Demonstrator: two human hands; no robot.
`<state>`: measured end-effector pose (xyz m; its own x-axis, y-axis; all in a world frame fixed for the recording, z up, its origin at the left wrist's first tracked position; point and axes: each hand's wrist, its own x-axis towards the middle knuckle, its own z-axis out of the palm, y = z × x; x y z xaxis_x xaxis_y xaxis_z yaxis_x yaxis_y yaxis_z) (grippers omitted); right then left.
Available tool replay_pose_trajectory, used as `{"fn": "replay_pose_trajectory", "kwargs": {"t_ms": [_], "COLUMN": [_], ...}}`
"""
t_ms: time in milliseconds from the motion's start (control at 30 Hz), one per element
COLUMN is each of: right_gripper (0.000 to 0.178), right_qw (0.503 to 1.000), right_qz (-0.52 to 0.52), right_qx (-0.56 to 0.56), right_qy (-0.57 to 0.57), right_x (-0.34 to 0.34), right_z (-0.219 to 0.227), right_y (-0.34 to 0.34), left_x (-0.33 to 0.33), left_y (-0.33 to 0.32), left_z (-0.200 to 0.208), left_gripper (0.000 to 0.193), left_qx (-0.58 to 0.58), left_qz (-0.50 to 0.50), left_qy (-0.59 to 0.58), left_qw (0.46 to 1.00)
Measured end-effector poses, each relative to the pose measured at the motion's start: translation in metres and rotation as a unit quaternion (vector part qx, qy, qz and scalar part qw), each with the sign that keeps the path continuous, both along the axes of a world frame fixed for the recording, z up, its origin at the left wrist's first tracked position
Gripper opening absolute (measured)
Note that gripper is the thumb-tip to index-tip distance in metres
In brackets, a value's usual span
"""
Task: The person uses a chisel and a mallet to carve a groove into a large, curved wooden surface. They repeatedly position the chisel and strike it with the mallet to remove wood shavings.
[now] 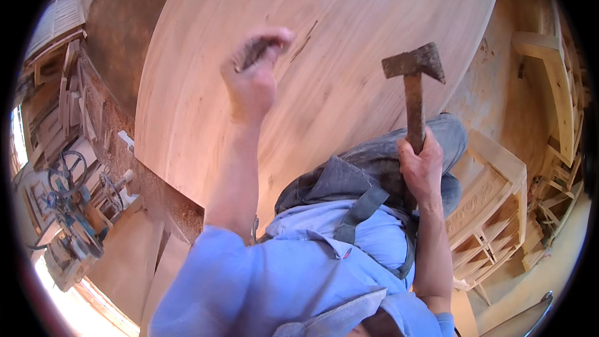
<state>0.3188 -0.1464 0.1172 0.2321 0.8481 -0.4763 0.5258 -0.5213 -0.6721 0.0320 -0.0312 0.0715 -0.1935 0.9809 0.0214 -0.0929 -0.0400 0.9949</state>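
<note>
My right hand (pixel 422 165) is wrapped round the wooden handle of a hatchet (pixel 414 103). Its dark, worn metal head is raised, with the flared edge toward the right and the blunt end toward the left. Out over a large pale wooden panel (pixel 206 106) with a curved edge, my left hand (pixel 254 75) is lifted, its fingers curled. Something dark shows in that hand; motion blur keeps me from making it out. A thin dark streak (pixel 304 41), perhaps a crack or a sliver, marks the panel just right of the left hand.
My bent leg (pixel 387 143) rests at the panel's near right side. Wooden frames (pixel 490 193) stand to the right, with more timber behind. On the left are a machine with handwheels (pixel 72 206), stacked boards (pixel 75 100) and sawdust (pixel 163 188) on the floor.
</note>
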Motion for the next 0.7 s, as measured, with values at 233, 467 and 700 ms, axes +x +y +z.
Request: {"fn": "replay_pose_trajectory", "kwargs": {"t_ms": [233,467,700], "right_gripper": [0.013,0.015,0.016], "right_qw": [0.999,0.999,0.999], "right_qz": [-0.008,-0.008,-0.007], "right_qx": [-0.026,-0.021,-0.030], "right_qy": [0.033,0.028,0.022], "right_x": [0.006,0.005,0.004], "right_z": [-0.011,-0.013,-0.012], "right_y": [0.003,0.006,0.008], "left_x": [0.000,0.011,0.012], "left_y": [0.027,0.030,0.034], "left_z": [-0.004,-0.032,-0.037], "left_gripper": [0.023,0.024,0.025], "left_qx": [-0.056,-0.075,-0.074], "left_qz": [-0.022,-0.024,-0.009], "left_qy": [-0.006,0.023,0.034], "left_qw": [0.998,0.997,0.997]}}
